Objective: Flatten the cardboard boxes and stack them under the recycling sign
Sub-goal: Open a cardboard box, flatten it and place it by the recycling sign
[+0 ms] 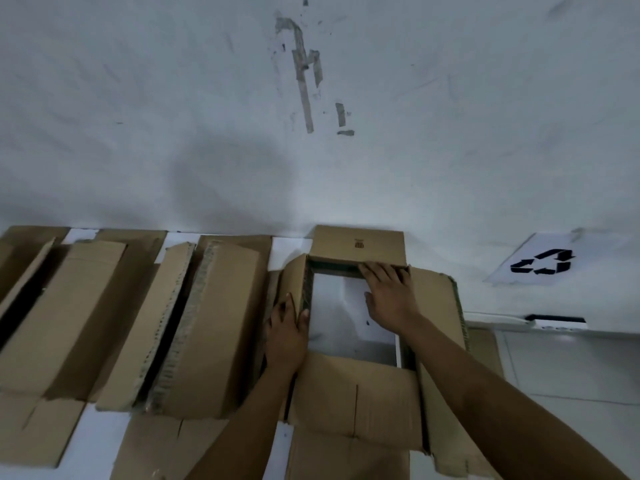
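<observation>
Standing open at the table's (97, 441) far edge, against the wall (207, 133), the box (353, 393) is plain brown cardboard with all four flaps spread outward and its white inside showing. The far flap (358, 245) leans up the wall and carries a small dark printed mark, too blurred to read. The near flap lies flat toward the person, creased and slit down its middle. The right flap is spread wide, its corrugated edge ragged.

The left hand (285, 336) grips the left flap (294, 289), thumb inside and fingers curled round its outer face. The right hand (389, 294) lies flat with straight fingers across the box's far right corner, fingertips on the rim below the far flap, holding nothing.

To the left, two more boxes lie on their sides along the same far edge: the middle box (214, 327) just beside the open one, and the left box (65, 317) farther along, near the far left corner. Both are the same brown cardboard with rough, fluted edges and loose flaps lying on the white table.

To the right, on the wall, hangs a white sheet with a black recycling sign (542, 262) of three chasing arrows; no words are on it. Grey tape marks (304, 81) streak the wall higher up.
</observation>
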